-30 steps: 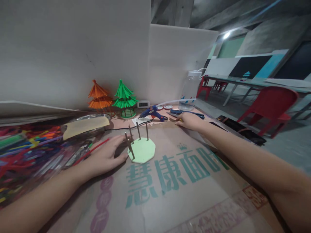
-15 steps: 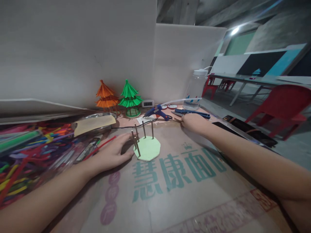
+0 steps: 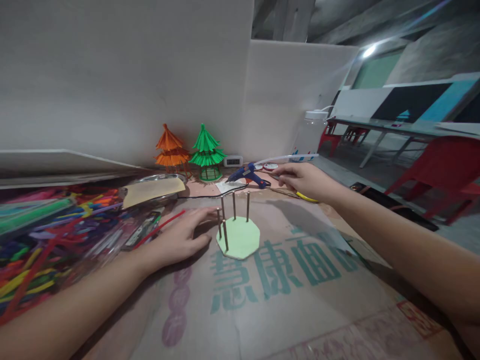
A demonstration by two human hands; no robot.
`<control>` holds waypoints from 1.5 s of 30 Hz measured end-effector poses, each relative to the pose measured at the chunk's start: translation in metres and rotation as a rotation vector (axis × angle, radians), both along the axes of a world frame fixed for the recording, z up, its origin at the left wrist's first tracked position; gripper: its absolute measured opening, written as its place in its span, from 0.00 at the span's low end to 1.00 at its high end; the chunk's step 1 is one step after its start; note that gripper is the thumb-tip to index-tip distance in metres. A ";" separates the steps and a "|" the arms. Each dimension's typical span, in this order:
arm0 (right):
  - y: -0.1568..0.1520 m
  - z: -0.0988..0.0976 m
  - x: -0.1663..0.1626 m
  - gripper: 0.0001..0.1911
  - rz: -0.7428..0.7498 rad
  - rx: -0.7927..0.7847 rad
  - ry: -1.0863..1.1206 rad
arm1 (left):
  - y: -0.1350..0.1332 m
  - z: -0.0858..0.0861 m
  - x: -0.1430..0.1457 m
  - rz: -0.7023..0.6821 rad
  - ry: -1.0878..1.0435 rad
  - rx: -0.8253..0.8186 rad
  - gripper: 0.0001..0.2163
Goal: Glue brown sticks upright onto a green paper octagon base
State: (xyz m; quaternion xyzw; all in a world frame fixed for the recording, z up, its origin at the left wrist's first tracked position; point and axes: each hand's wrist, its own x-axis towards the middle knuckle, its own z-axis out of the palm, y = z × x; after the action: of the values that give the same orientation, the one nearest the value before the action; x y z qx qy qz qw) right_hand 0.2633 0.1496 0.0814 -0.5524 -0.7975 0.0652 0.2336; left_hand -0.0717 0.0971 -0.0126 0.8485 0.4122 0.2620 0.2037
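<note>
A pale green octagonal base point(image 3: 242, 242) lies on the printed cardboard point(image 3: 285, 300), with several thin brown sticks point(image 3: 234, 206) standing upright in it. My left hand point(image 3: 180, 237) rests flat and open on the cardboard just left of the base, its fingertips by the nearest sticks. My right hand point(image 3: 303, 180) is raised a little above the table behind the base, closed on a slim tool with a yellow handle point(image 3: 306, 198). A blue glue gun point(image 3: 247, 174) lies just left of that hand.
Orange point(image 3: 171, 150) and green point(image 3: 206, 149) paper pagodas and a small clock point(image 3: 233, 161) stand by the back wall. A metal tray point(image 3: 150, 181) and a heap of coloured strips point(image 3: 41, 225) fill the left. A clear bottle point(image 3: 311, 135) and red chairs point(image 3: 442, 170) are to the right.
My right hand has lifted off the table at the back with the yellow-handled tool in it. My left hand stays by the green base. The view has shifted leftward.
</note>
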 end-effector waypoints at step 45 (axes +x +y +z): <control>-0.080 0.027 -0.112 0.14 0.737 -0.238 0.953 | -0.072 0.101 0.026 -0.026 -0.550 -0.272 0.07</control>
State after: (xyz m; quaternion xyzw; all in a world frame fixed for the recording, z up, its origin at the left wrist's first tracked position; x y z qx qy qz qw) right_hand 0.1512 0.0695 0.1087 -0.1727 -0.7311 0.4702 0.4632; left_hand -0.0459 0.0253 0.0888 0.7160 0.3619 0.4215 0.4228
